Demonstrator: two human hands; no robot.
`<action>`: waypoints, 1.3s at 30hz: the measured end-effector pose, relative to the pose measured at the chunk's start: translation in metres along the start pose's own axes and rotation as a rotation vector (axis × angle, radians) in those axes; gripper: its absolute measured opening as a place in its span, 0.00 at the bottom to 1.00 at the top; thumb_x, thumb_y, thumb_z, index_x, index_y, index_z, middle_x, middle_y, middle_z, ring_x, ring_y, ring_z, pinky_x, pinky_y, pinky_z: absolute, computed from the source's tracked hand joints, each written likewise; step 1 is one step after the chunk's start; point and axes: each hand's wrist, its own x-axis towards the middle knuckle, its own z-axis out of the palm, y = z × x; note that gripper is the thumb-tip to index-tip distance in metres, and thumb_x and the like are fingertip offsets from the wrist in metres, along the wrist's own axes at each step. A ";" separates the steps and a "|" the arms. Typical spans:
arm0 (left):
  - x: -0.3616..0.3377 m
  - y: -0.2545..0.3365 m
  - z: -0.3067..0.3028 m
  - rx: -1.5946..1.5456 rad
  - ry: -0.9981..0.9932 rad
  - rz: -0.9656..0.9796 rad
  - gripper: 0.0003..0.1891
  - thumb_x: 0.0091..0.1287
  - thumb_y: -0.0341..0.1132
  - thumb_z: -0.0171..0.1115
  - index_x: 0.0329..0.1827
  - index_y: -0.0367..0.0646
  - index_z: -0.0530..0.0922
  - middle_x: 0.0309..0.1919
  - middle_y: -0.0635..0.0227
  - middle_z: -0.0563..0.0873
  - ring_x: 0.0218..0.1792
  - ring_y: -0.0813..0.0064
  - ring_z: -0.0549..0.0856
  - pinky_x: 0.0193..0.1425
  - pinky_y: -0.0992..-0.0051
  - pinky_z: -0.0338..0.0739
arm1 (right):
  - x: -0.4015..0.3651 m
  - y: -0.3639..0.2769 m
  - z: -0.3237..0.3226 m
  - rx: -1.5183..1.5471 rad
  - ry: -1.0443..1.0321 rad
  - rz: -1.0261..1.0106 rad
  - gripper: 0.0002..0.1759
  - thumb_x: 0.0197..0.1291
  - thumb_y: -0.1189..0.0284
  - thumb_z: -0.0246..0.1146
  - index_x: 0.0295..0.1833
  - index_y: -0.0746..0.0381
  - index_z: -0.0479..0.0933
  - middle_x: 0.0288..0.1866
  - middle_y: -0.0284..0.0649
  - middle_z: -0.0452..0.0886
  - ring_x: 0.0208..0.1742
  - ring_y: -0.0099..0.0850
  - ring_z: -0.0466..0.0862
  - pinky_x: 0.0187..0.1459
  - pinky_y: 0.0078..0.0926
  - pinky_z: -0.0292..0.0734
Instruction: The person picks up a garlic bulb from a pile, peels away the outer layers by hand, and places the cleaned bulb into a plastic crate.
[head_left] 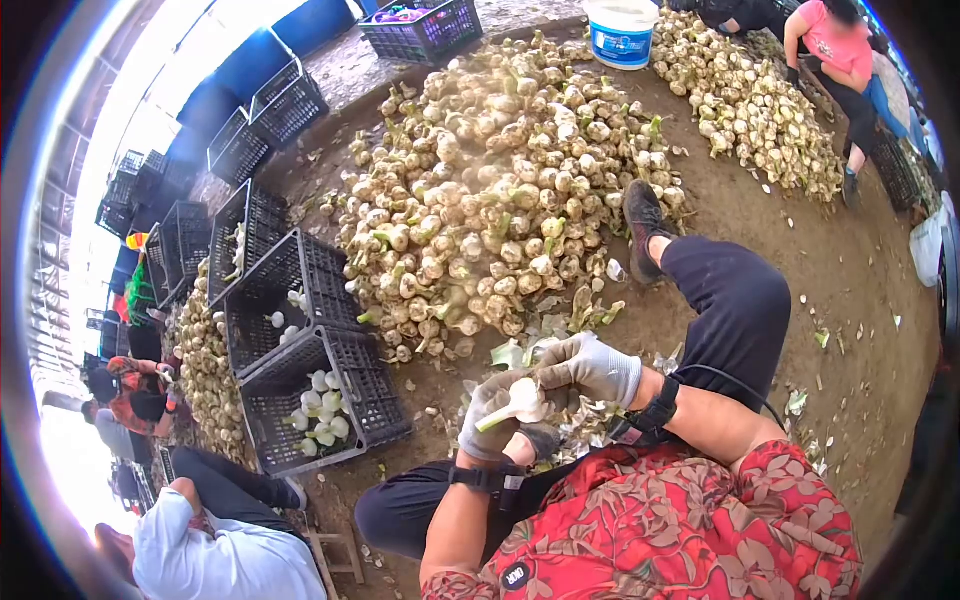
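Observation:
A white, cleaned-looking garlic bulb [524,402] with a short pale stem is held in my gloved left hand [487,418], whose fingers are closed around it. My right hand [597,369], in a grey and white glove, has its thumb and fingertips pinched against the bulb's right side. Any loose skin between those fingertips is too small to make out. Below both hands, scraps of garlic skin [590,425] lie on the ground between my legs. Just ahead rises a large heap of unpeeled garlic [500,200] with short cut stems.
A black crate [385,400] at my left has several white bulbs inside; another crate [265,262] adjoins it, with a few bulbs. A white and blue bucket [620,45] stands behind the heap. People sit at left [225,550] and far right [840,50], near more garlic piles.

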 end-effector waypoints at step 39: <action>-0.010 0.031 0.064 1.530 0.407 0.558 0.08 0.58 0.29 0.66 0.40 0.40 0.86 0.34 0.56 0.87 0.35 0.58 0.86 0.40 0.69 0.80 | 0.001 0.015 0.009 -1.080 0.265 -0.633 0.23 0.48 0.76 0.69 0.54 0.63 0.78 0.44 0.47 0.83 0.46 0.40 0.84 0.47 0.32 0.78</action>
